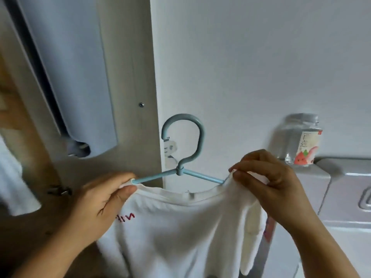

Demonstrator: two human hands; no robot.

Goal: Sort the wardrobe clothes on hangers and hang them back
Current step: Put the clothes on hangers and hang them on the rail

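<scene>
A white shirt [180, 233] is pinched at both shoulders on the blue hanger [183, 149] by left hand [100, 205] and right hand [267, 177], held apart.

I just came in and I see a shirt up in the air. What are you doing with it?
A person is putting a white T-shirt on a light blue hanger. The left hand pinches the collar at one end of the hanger arm, and the right hand pinches the collar at the other end. The hook sticks up free, so the shirt is not hung on any rail yet. A clear bottle stands on a white ledge to the right.
</scene>
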